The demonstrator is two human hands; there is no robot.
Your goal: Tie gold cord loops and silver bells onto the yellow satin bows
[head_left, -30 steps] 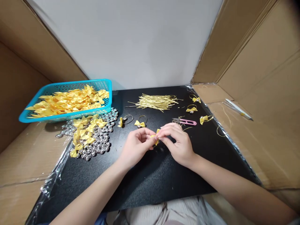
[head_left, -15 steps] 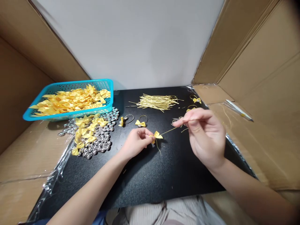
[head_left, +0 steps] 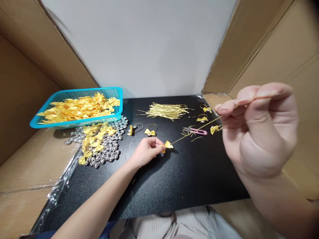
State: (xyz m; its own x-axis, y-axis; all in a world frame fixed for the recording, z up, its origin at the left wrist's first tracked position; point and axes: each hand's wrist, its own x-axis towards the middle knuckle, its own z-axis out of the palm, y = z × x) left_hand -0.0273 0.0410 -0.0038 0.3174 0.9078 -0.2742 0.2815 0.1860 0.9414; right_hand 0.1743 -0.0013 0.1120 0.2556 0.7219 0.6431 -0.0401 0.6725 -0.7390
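Observation:
My left hand [head_left: 149, 151] pinches a yellow ribbon bow [head_left: 168, 144] low over the black table; the fingers cover part of the bow. From the bow a thin gold cord [head_left: 196, 129] runs taut up and to the right. Its other end is between the thumb and fingers of my right hand [head_left: 260, 129], which is raised on the right, close to the camera. Beneath the cord lie pink-handled thread snips [head_left: 195, 130] among cord scraps. Two bows with silver bells and cord loops [head_left: 150, 132] rest just beyond my left hand.
A blue basket [head_left: 121, 103] full of yellow bows stands at the back left. In front lie silver bells [head_left: 107, 151] with loose bows [head_left: 93, 142] on top. A bundle of gold cords [head_left: 166, 110] is at the back. Finished-looking looped bows [head_left: 202, 119] lie at right. Cardboard walls flank the table.
My right hand has moved right and toward the camera, drawing out a longer stretch of cord. The tail hanging below the bow is gone from sight. The snips have come into view.

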